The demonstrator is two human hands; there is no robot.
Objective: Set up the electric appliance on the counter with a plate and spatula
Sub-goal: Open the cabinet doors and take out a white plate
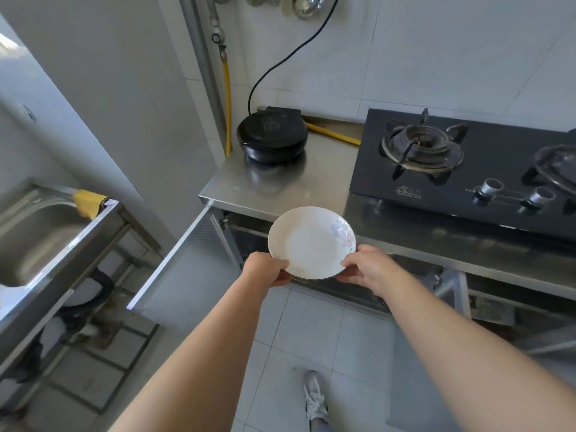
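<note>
A white plate (307,241) with a pale flower print on its right rim is held in the air just in front of the steel counter (324,182). My left hand (266,271) grips its near left rim and my right hand (366,268) grips its near right rim. A round black electric appliance (271,135), lid closed, sits at the counter's back left corner with its black cord (280,62) running up the tiled wall. No spatula is in view.
A black two-burner gas hob (461,163) fills the counter's right side. A cabinet door (184,263) under the counter stands open to the left. A steel sink (37,232) with a yellow cloth (88,202) is at far left. A yellow gas hose (228,98) runs down the corner.
</note>
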